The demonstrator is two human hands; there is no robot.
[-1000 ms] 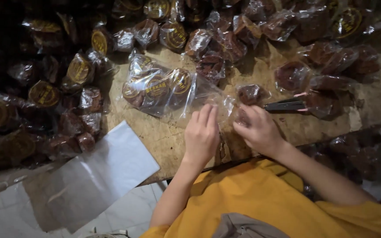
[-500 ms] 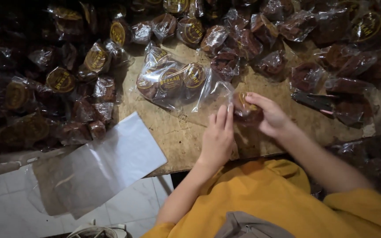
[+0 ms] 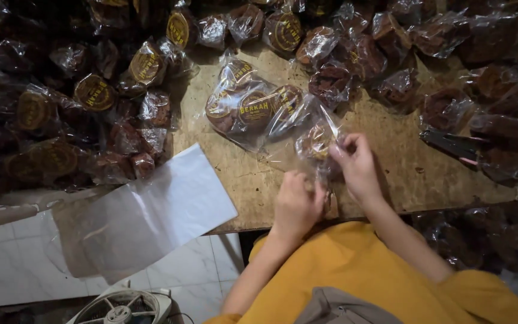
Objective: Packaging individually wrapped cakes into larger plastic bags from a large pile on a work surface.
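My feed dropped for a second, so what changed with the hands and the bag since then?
The right hand has brought a wrapped cake into the mouth of the clear bag and holds it there. The left hand stays on the bag's open end. The plastic sheets and wrapped piles stayed put.

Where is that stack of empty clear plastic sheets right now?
In the head view, the stack of clear plastic sheets lies left of the left hand, hanging over the wooden table's near-left edge, just below the heap of wrapped cakes.

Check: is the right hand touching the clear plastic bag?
Touching. The head view shows right hand fingertips pinching the open end of the clear plastic bag.
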